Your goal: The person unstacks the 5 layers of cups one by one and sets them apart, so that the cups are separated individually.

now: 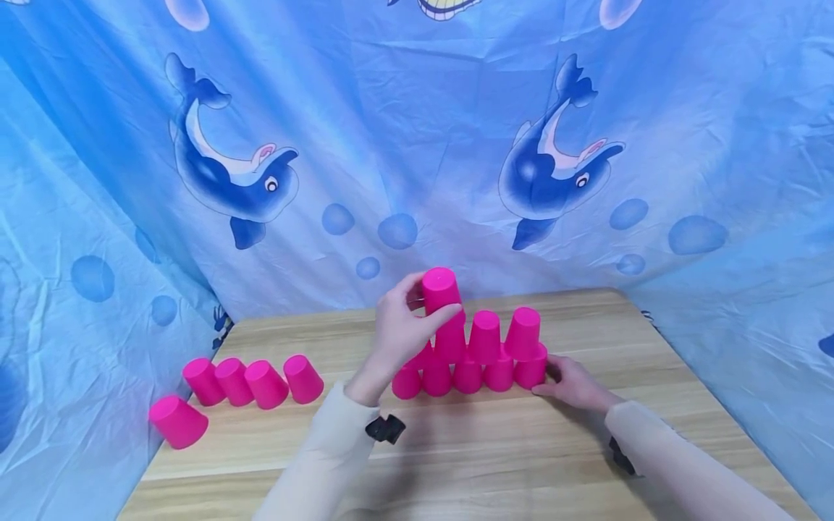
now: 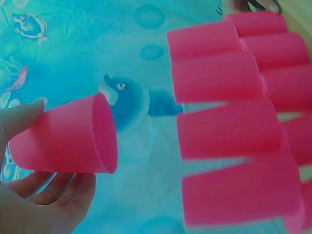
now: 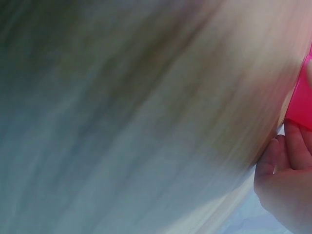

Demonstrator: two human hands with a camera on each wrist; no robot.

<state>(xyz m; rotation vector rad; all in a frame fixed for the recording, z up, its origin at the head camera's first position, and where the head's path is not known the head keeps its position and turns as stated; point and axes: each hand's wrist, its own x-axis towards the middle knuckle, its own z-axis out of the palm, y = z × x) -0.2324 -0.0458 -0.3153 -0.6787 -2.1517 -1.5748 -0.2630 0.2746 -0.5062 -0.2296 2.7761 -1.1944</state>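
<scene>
My left hand [image 1: 407,325] grips an upside-down pink cup [image 1: 441,286], thumb on one side and fingers on the other. In the left wrist view this held cup [image 2: 63,136] is apart from the stacked cups, its rim facing them. Below it in the head view stands a second row of upside-down pink cups [image 1: 485,339], on a bottom row of pink cups [image 1: 468,377]. At the right end of that bottom row, my right hand [image 1: 576,383] holds the last cup [image 1: 531,367] near its base, thumb in front and fingers behind. Only part of that cup [image 3: 301,100] shows in the right wrist view.
Several more upside-down pink cups [image 1: 266,384] stand at the left of the wooden table [image 1: 456,463], one of them [image 1: 178,422] by the left edge. A blue curtain with dolphins [image 1: 430,145] hangs behind and along both sides.
</scene>
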